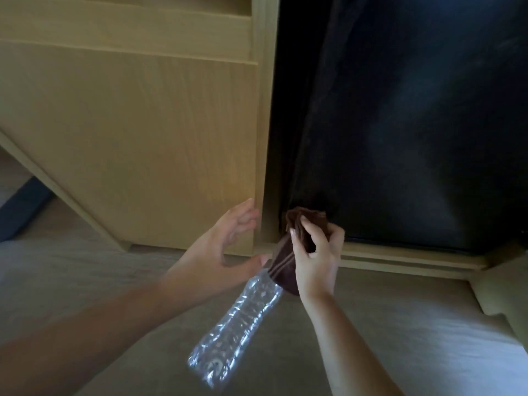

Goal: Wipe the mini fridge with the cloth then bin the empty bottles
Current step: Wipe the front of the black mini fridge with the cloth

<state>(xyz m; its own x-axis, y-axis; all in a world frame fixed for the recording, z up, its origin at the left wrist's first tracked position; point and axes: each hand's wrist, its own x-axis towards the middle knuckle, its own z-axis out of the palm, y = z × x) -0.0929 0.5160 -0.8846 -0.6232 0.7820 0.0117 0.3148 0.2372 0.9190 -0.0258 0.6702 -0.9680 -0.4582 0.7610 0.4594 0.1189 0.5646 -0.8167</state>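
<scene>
The mini fridge (405,118) shows as a black, glossy door set in a wooden cabinet on the right. My right hand (317,258) grips a bunched brown cloth (300,224) at the door's lower left corner. A clear, crumpled plastic bottle (237,324) slants down to the left below the cloth. Its neck end is hidden behind the cloth, so I cannot tell whether my right hand holds it too. My left hand (223,247) is spread, with the fingertips by the edge of the wooden panel and the thumb near the bottle's top.
A light wooden cabinet panel (137,132) fills the left side, next to the fridge. A wooden base strip (400,258) runs under the fridge door. Pale floor (400,324) lies below, and a dark object (20,212) sits at the far left.
</scene>
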